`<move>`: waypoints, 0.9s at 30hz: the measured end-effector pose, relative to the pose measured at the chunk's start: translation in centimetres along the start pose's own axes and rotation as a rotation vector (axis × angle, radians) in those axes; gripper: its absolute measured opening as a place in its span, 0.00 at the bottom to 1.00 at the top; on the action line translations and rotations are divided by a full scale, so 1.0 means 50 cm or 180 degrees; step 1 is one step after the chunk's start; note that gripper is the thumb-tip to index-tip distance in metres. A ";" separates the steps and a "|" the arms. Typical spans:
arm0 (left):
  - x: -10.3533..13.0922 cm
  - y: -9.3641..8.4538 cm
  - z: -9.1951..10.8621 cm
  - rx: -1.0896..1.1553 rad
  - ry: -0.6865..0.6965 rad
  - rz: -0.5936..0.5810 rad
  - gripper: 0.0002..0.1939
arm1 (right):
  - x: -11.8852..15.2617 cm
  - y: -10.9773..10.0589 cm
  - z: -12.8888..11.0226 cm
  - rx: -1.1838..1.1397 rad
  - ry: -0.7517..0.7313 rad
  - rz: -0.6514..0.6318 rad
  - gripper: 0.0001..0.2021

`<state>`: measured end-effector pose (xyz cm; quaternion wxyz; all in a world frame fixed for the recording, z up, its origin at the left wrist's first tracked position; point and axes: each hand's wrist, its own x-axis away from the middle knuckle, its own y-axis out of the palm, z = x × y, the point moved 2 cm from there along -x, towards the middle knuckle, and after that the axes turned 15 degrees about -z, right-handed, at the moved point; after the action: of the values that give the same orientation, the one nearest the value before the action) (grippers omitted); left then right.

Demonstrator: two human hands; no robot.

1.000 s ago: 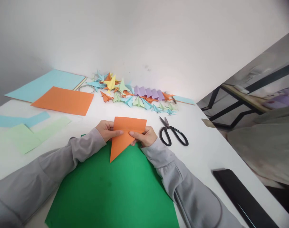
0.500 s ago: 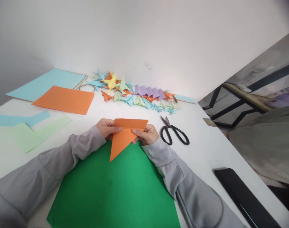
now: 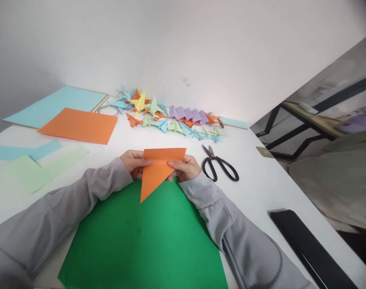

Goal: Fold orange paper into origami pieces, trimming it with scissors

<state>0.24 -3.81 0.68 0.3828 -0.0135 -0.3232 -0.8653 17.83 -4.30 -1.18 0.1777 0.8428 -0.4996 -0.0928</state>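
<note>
Spanning left hand (image 3: 134, 162) to right hand (image 3: 189, 166), orange paper (image 3: 157, 171).

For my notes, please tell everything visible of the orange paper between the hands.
The plain orange paper has a straight top edge, a crease-like line below and a slanting edge running to a lower-left point. The left hand and right hand pinch it, thumbs in front; its point overlaps the green sheet in view.

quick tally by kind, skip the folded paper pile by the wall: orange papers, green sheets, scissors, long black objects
Orange papers: 2, the held piece and the flat sheet
Green sheet: 1
Scissors: 1 pair
Long black object: 1
Total: 5
</note>
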 end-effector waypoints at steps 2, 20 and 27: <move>0.001 -0.001 0.002 0.0071 0.0011 0.0023 0.11 | 0.001 0.001 -0.002 -0.0031 0.0011 -0.0056 0.10; -0.006 -0.012 -0.004 -0.0006 0.0154 -0.0095 0.19 | 0.002 0.002 -0.011 -0.0165 0.0015 0.0086 0.08; -0.016 -0.020 -0.006 0.0090 0.0195 0.0119 0.17 | -0.009 -0.010 0.001 -0.0172 0.0022 0.0010 0.10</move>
<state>0.22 -2.94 -0.32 0.4089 0.0125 -0.3232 -0.8533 18.03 -3.71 -1.45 0.2023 0.8372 -0.4976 -0.1030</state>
